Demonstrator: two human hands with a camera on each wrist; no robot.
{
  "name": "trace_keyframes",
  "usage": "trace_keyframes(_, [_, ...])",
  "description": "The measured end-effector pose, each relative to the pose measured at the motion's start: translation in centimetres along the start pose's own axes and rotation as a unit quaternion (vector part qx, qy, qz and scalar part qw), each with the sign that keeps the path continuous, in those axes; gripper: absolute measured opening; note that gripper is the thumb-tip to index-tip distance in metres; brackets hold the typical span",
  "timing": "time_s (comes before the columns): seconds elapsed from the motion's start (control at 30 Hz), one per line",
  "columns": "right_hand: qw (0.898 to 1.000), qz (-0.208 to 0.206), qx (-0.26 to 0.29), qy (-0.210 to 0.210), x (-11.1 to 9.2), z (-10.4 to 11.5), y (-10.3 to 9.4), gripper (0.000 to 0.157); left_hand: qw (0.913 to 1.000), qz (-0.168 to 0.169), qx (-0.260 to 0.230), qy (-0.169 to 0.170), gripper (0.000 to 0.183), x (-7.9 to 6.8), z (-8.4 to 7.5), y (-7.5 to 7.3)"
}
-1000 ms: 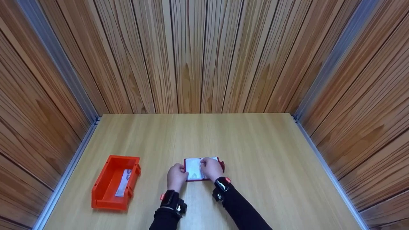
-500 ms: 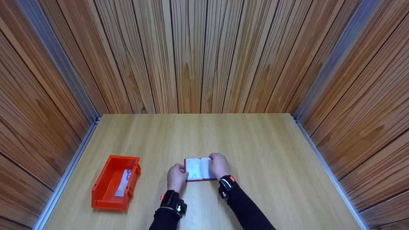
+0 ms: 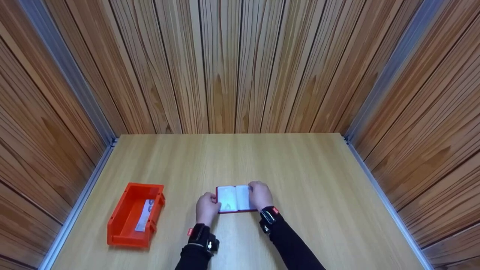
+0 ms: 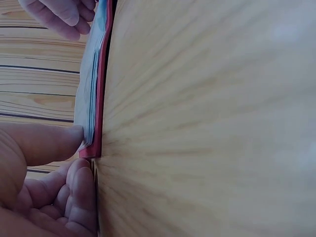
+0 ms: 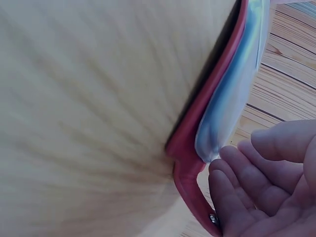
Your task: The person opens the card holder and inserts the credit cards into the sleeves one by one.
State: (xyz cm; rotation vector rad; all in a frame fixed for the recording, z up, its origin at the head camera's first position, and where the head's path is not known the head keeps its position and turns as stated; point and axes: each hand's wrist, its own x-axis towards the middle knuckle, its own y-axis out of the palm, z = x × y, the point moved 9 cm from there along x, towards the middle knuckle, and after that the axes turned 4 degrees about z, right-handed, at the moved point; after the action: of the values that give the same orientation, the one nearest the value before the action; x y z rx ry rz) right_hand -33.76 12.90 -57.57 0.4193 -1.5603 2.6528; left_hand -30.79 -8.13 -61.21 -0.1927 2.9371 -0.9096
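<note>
A red card holder lies spread flat on the table, its clear plastic sleeves fanned to both sides of the fold. At its left edge my left hand pinches it; in the left wrist view the thumb presses the sleeves while curled fingers lie against the red cover's edge. My right hand is at the right edge. In the right wrist view its loosely bent fingers are beside the sleeve edge and the red snap strap, the thumb apart from them. The hand hides the strap in the head view.
An orange bin stands on the left of the table, with a white printed slip inside. Wood-plank walls enclose the back and sides, with metal rails along the side edges.
My right hand has moved from the holder's middle, where it had a sleeve, to the right edge. The right-hand sleeve now lies flatter. My left hand has stayed put.
</note>
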Motion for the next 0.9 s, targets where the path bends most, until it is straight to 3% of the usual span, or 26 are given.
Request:
trace_keyframes(0.27, [0.999, 0.013, -0.026, -0.019, -0.5, 0.7, 0.0, 0.011, 0.9999, -0.006, -0.001, 0.013, 0.022, 0.0, -0.1, -0.1])
trace_keyframes(0.6, [0.998, 0.006, -0.045, -0.052, -1.1, 1.7, -0.2, 0.005, 1.0000, 0.000, -0.002, -0.003, 0.023, 0.0, 0.1, 0.1])
trace_keyframes(0.9, [0.996, 0.038, -0.046, -0.071, -1.2, 2.3, 0.5, 0.010, 0.9999, -0.008, -0.003, 0.007, 0.023, 0.1, 0.1, 0.0])
